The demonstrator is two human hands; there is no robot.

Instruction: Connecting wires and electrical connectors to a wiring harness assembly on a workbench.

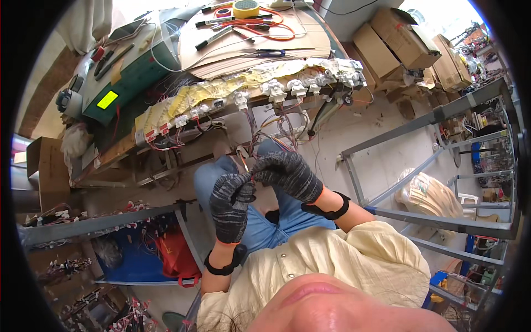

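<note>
Both my hands wear dark grey striped knit gloves and meet above my lap, fingertips almost touching. My left hand [229,205] is closed in a pinch on thin wires [242,159], whose light and orange strands stick up past the fingers. From the right, my right hand [287,174] pinches at the same spot, where a tiny red bit shows; the gloves hide the rest. Just beyond, a bundle of loose wires [282,130] hangs from white connectors [274,90] along the bench's front edge.
Behind the connectors, the cardboard-topped bench [191,52] carries pens, an orange cable and yellow tape [245,8]. A green tester [110,88] with a lit screen stands at left. Metal racks [420,122] flank me on the right, and another rack [110,224] holds wire harnesses at left.
</note>
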